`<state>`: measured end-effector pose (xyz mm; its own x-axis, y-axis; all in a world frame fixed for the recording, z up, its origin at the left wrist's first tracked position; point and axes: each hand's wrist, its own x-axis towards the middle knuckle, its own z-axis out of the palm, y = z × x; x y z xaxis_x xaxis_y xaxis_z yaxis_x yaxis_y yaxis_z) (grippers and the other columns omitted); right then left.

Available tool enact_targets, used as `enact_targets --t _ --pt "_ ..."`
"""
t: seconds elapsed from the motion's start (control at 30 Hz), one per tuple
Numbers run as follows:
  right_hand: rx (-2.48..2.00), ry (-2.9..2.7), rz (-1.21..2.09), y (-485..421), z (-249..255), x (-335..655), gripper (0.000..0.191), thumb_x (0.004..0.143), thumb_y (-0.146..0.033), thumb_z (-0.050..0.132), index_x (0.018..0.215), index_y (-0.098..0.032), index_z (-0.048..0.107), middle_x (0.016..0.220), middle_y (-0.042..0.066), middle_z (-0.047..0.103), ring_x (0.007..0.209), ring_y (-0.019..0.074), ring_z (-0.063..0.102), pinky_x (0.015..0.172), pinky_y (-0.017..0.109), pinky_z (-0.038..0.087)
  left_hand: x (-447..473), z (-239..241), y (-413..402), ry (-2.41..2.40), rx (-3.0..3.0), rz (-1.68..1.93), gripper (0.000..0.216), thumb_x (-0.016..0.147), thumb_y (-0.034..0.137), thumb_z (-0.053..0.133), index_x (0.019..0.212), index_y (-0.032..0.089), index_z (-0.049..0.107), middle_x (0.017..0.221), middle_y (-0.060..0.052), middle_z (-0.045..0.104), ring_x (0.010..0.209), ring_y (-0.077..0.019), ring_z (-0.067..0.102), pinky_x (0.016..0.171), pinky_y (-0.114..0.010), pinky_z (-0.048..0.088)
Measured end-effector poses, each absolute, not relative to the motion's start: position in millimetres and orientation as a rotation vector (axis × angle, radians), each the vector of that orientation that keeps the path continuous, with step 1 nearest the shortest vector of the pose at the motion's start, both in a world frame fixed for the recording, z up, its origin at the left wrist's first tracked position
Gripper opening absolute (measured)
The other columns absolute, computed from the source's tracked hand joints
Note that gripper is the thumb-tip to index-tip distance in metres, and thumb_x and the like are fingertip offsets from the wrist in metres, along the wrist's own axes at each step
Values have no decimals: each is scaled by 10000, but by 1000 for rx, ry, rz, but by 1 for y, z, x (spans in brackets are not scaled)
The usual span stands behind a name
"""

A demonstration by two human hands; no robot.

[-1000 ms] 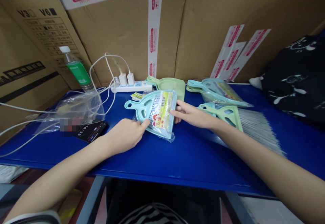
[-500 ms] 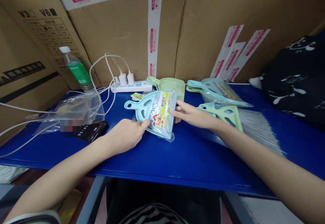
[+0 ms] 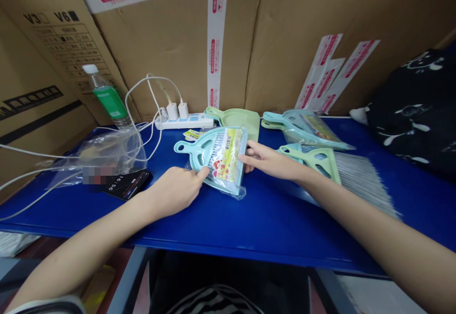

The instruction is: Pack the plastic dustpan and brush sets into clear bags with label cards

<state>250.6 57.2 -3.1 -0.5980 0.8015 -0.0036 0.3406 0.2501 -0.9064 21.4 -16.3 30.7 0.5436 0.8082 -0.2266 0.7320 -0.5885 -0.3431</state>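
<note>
Between my hands is a light-blue dustpan and brush set [image 3: 217, 157] in a clear plastic bag, with a printed card inside and its handle towards the left. My left hand [image 3: 181, 185] is closed on the bag's near left edge, thumb on top. On the far side, my right hand [image 3: 261, 159] pinches the set's right edge, with some fingers hidden behind it. A green dustpan [image 3: 238, 119] lies just behind the set. To the right are a green brush [image 3: 320, 164] with pale bristles and another bagged blue set [image 3: 306, 126].
A white power strip [image 3: 185, 122] with chargers and cables sits at the back. On the left are a bottle with a green label [image 3: 110, 100], a crumpled plastic bag [image 3: 103, 150] and a phone [image 3: 128, 183]. Cardboard boxes [image 3: 171, 43] wall the blue table [image 3: 228, 228]; a dark patterned bag [image 3: 416, 114] is at right.
</note>
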Motion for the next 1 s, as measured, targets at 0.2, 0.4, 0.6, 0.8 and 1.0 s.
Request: enact_targets --t 0.2,0.4,0.6,0.8,1.0 --pt "-1040 -2042 1312 58 -5 251 322 888 -309 522 1167 -173 434 760 5 599 704 168 625 700 350 567 21 30 -15 -1296 -2573 511 246 932 151 347 1144 121 468 776 -71 688 681 -222 687 587 -298 494" --pt "-1037 -1927 1361 62 -11 250 516 854 -256 573 1292 -160 316 804 8 614 683 156 628 675 337 565 19 28 -15 -1293 -2584 487 245 927 149 361 1147 121 466 759 -66 684 669 -227 684 576 -303 486" --pt "-1010 -1911 1387 65 -15 251 638 848 -252 585 1373 -176 231 841 23 640 691 163 633 668 342 564 18 27 -15 -1294 -2592 464 246 923 148 357 1142 121 466 750 -61 678 642 -224 674 557 -307 473" --pt "-1035 -1884 1408 63 -12 250 734 847 -220 585 1426 -163 138 801 9 629 680 162 627 637 322 555 18 27 -14 -1282 -2586 469 249 920 147 358 1145 119 463 751 -59 675 645 -209 671 559 -291 468" --pt "-1011 -1874 1414 63 -13 250 850 844 -182 590 1472 -173 17 784 -10 607 665 153 622 629 310 565 19 29 -15 -1286 -2589 469 248 913 133 350 1132 123 465 753 -64 674 644 -216 672 555 -298 467"
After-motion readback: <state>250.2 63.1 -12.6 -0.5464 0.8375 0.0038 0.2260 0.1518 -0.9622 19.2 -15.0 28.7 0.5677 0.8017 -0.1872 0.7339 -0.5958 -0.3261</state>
